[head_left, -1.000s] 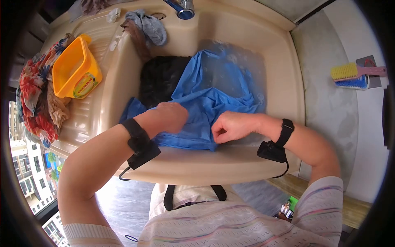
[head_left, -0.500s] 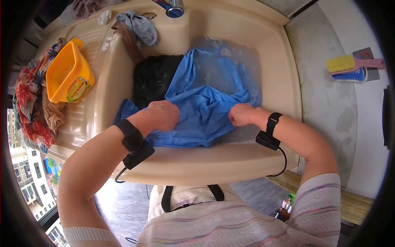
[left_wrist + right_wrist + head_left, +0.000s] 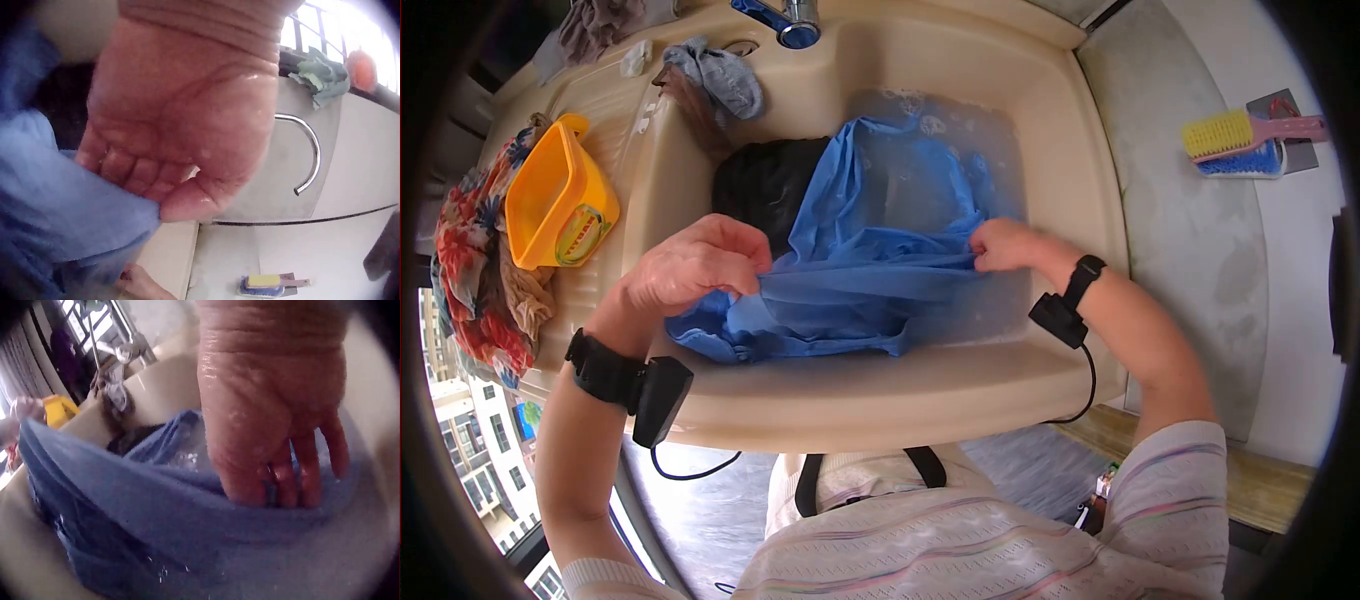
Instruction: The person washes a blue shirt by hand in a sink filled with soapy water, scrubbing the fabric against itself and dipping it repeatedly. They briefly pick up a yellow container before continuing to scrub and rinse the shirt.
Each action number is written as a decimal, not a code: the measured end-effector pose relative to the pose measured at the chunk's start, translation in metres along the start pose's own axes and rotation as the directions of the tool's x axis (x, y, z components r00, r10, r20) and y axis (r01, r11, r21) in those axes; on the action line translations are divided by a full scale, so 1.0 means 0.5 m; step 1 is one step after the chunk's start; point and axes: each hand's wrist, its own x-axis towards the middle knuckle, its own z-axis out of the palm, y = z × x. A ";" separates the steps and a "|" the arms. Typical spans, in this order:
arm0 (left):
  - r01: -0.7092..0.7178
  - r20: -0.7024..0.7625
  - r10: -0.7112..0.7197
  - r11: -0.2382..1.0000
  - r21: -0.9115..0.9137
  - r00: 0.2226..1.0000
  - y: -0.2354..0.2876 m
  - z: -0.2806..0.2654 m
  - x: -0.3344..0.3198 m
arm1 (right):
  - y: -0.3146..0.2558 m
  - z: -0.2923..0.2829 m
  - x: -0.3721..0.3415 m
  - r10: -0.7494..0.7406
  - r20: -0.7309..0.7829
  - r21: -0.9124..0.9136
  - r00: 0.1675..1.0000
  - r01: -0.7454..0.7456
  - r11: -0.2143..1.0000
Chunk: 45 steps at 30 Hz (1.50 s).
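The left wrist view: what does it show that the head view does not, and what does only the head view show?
Only the left wrist view: the palm side of the left hand, a greenish crumpled item and an orange item, both hard to identify. Only the head view: the yellow tub and the flowered cloth. Both: the left hand holding the blue cloth, the right hand, and the yellow-bristled brush.

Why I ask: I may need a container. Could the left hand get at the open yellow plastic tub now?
Probably yes: the tub sits nearby, nothing visible between it and the left hand, though that hand pinches the blue cloth.
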 end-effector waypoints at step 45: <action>0.040 -0.253 0.114 0.845 0.534 0.961 -0.017 0.080 0.250 | -0.124 -0.090 0.150 0.027 0.133 0.899 0.991 -0.132 0.418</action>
